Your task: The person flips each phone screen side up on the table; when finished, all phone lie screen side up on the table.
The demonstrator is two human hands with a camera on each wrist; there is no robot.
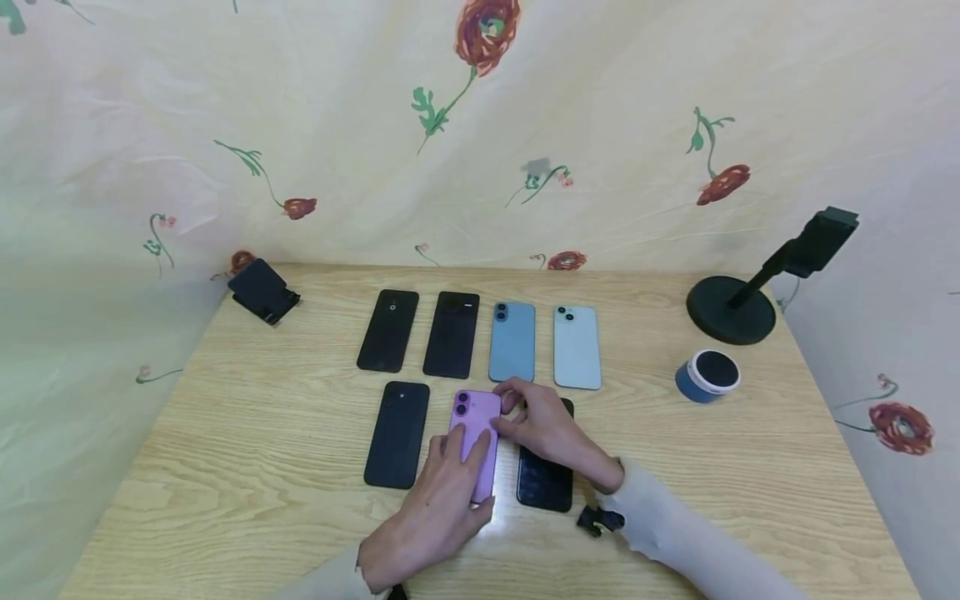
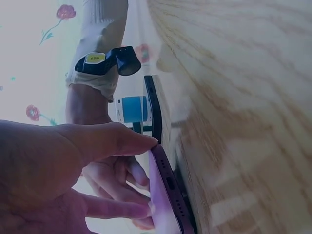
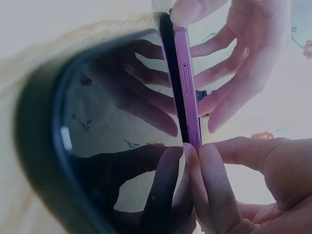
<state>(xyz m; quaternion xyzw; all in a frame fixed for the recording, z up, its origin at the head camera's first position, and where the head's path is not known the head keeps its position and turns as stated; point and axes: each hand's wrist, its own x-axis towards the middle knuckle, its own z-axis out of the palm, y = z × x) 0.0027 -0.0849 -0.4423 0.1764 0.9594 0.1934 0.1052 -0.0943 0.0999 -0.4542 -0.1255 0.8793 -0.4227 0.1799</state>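
A purple smartphone lies back up in the front row, its two camera lenses toward the far end. My left hand holds its near part: the fingers spread over the back and the thumb touches the bottom edge. With thumb and fingertips, my right hand grips the right edge near the upper corner; in the right wrist view these fingertips meet at the phone's side. A dark band runs under that side. A black smartphone lies partly beneath my right hand. Another dark phone is left of the purple one.
Behind stand two black phones, a blue phone and a pale blue phone in a row. A folded stand is back left. On the right are a round-based black stand and a blue-white jar.
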